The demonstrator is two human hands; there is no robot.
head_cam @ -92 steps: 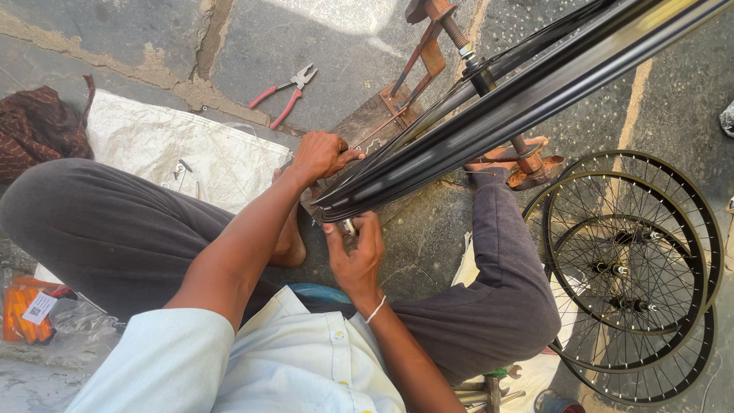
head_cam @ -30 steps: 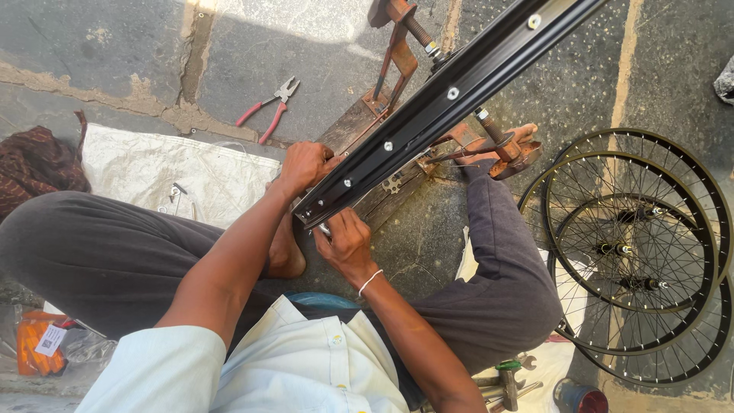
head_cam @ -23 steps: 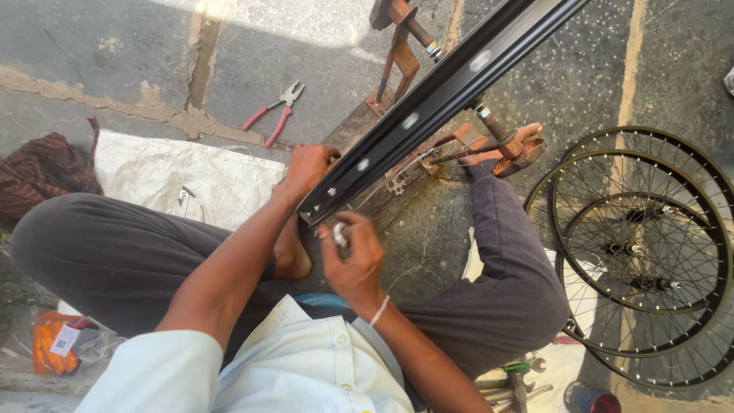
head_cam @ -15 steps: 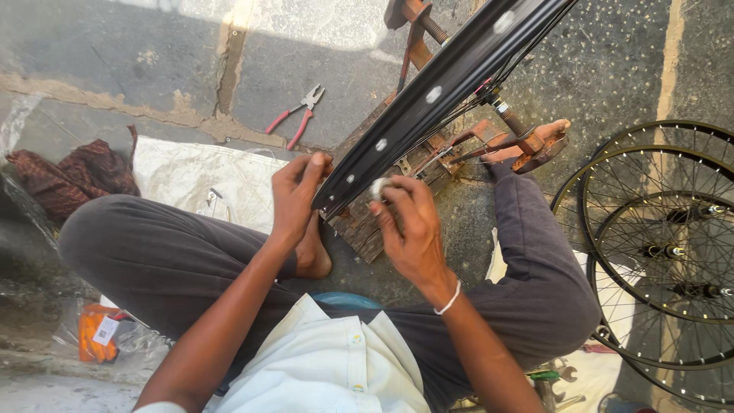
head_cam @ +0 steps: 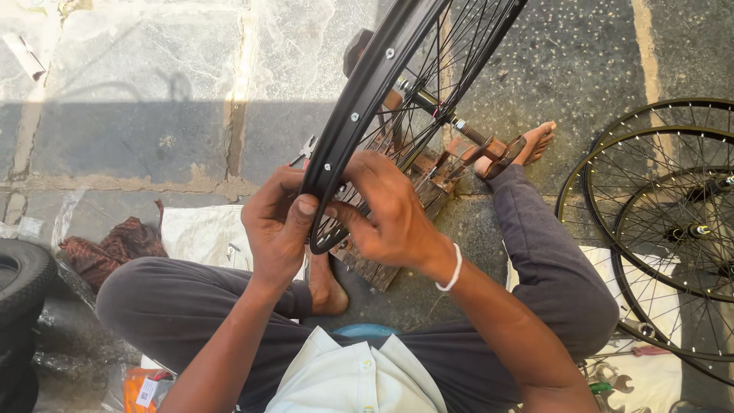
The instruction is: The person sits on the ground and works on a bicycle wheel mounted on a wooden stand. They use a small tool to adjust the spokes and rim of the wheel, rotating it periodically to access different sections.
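Note:
A black bicycle wheel rim [head_cam: 365, 107] with thin spokes stands tilted in front of me, its hub [head_cam: 428, 103] resting in a wooden stand [head_cam: 417, 183]. My left hand [head_cam: 277, 223] grips the rim's lower edge, thumb pressed on its outer face. My right hand [head_cam: 386, 213] is closed over the rim's inner side among the spokes; whatever is in its fingers is hidden. I sit cross-legged on the stone ground.
Several finished spoked wheels [head_cam: 673, 222] lie stacked at the right on a white cloth [head_cam: 650, 375]. A white sack [head_cam: 202, 233] and a brown rag [head_cam: 115, 246] lie at the left, a black tyre [head_cam: 19, 321] at the far left. Wrenches [head_cam: 604, 376] lie by my right knee.
The view has swung right and the rim has turned more upright. My right hand came up from under the rim to its inner side; my left hand kept its grip.

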